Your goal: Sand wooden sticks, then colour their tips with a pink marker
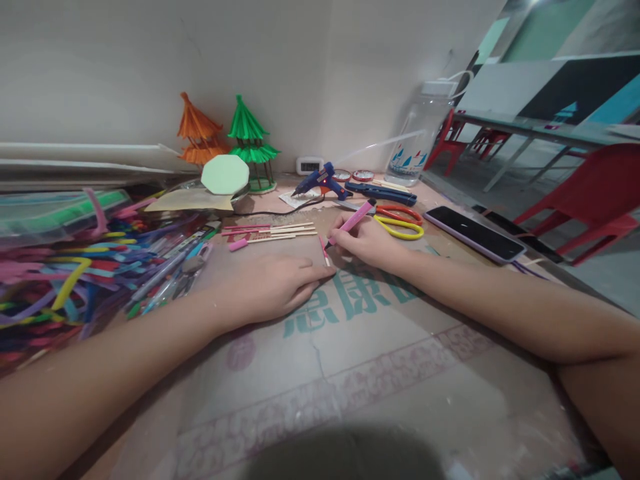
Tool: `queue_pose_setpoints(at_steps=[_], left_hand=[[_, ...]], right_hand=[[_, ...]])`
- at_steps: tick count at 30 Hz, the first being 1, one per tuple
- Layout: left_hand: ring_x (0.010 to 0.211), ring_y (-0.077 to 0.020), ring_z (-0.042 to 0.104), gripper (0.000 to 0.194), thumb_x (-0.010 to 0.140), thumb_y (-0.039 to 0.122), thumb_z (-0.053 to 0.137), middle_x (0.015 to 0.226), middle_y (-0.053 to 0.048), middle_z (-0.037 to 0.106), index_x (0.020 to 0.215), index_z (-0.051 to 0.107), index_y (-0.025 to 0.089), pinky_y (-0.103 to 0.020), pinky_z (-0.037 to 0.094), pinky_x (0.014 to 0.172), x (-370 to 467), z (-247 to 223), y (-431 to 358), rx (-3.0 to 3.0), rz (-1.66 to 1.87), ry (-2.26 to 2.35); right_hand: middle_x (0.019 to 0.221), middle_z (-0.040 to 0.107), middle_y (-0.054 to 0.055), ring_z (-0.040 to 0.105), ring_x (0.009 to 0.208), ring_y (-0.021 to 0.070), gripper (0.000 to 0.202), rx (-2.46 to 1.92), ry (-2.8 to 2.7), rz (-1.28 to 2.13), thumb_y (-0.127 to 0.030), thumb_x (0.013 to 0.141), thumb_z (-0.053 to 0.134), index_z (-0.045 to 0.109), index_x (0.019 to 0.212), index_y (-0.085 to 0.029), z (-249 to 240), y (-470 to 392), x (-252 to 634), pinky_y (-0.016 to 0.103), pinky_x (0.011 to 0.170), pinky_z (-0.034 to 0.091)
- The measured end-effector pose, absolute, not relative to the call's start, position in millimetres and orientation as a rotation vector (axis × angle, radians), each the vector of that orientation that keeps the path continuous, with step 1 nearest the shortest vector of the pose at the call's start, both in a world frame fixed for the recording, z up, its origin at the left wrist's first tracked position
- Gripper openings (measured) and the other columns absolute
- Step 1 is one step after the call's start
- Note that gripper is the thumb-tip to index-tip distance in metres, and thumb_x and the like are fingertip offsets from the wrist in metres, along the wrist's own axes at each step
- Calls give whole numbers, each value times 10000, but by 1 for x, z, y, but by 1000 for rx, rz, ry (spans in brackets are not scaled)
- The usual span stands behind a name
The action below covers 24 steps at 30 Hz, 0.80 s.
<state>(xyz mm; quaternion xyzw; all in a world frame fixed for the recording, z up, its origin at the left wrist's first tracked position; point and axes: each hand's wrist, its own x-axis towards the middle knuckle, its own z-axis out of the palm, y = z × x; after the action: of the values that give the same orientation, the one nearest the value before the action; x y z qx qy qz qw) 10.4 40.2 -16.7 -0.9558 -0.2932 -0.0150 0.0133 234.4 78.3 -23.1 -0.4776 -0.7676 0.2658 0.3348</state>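
Note:
My right hand grips a pink marker in a writing hold, its tip down at a thin wooden stick. The stick is coloured pink along its upper part and pale at the near end. My left hand lies low on the table with its fingers together, the index fingertip pressing the stick's near end. Behind it lie the marker's pink cap and a row of small sticks, some pale and some pink.
Left are a blurred heap of pipe cleaners and pens. Orange and green pavilion models stand behind. A blue glue gun, pliers, scissors, a phone and a bottle are towards the right.

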Motion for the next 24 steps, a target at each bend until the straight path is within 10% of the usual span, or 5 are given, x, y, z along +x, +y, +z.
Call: queue_pose_setpoints(at_steps=[24], left_hand=[[930,-227,711,433,1054,325,376,1052,-20,755,1433,585,337,-311,459,715,10,-18,40,-2950,-58,-909]], right_hand=[[588,605,-27,500,491,105,119,-1175,-1964,853,-284,875,595,585,817,-181,-25,82,235,229,485,368]])
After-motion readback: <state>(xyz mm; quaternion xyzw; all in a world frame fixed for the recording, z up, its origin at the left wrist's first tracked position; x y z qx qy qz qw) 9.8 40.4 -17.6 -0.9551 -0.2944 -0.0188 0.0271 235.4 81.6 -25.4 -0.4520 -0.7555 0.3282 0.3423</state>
